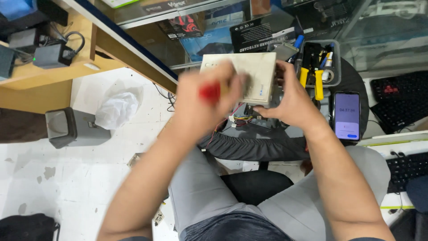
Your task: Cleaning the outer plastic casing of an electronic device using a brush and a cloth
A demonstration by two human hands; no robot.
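At frame centre, the right hand point(292, 96) is clamping a beige box point(249, 73); the blurred left hand point(203, 100) is gripping a red-handled tool point(209, 92), which may slip and nick the loose wires point(240, 119).

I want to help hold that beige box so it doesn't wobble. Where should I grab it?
Probably the far top edge of the beige box, coming from above. It stands tilted up on the stool, and that long straight edge is bare. The right hand already clamps its right side, and the left hand works at the near face with a red-handled tool, so those sides are taken.
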